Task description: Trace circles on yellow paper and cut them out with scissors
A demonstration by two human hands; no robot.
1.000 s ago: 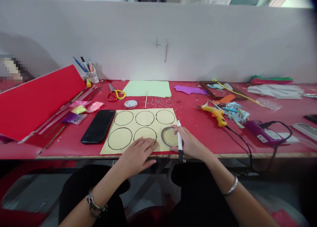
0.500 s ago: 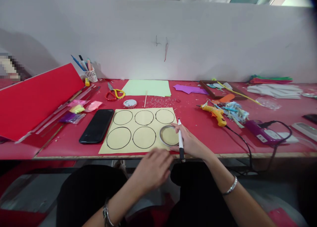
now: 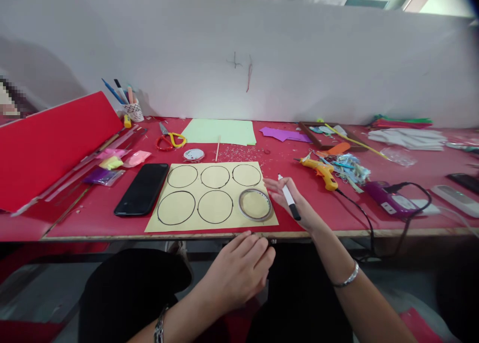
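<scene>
A yellow paper sheet [image 3: 199, 196] lies at the table's front edge, with several black circles drawn on it in two rows. On its lower right corner rests a thin greyish ring [image 3: 240, 206], flat on the paper. My right hand [image 3: 299, 201] is just right of the ring, apart from it, with a white marker [image 3: 288, 195] held across the palm, black end toward me. Its fingers reach leftward. My left hand [image 3: 243, 265] is below the sheet at the table edge, fingers curled together; whatever they hold, if anything, is hidden.
A black phone [image 3: 142, 189] lies left of the sheet. Scissors [image 3: 171, 138], a round white lid [image 3: 193, 155], a stick [image 3: 217, 148] and green paper [image 3: 220, 131] lie behind it. A yellow glue gun [image 3: 320, 171] with a cord lies to the right.
My right hand has moved off the ring to the right, its marker now tilted the other way. The ring stays on the paper. My left hand has shifted slightly right and its fingers are curled.
</scene>
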